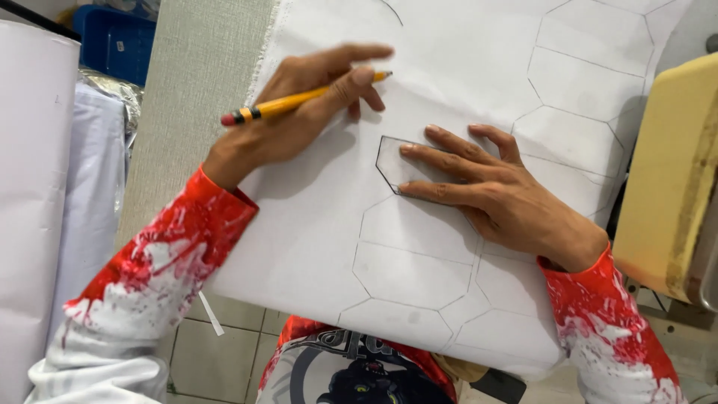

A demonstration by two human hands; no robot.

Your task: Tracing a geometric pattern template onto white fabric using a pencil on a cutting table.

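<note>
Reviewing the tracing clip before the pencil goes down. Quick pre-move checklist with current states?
1. Pencil gripped in left hand: ok.
2. Pencil tip lifted off the white fabric: ok.
3. Right hand fingers pressing clear template flat: ok.
4. Template's left and top edges free of fingers: ok.
5. Template aligned with neighbouring traced hexagons: cannot tell.
6. Fabric lying smooth around the template: ok.

This looked like a sewing or upholstery workshop. A white fabric sheet [314,239] marked with pencilled hexagons lay under both grips on the worktop [194,97]. Rolls of white cloth [30,187] stood well left of the left grip. A yellow foam block [673,172] sat just right of the right grip, with tiled floor [217,352] below.
</note>
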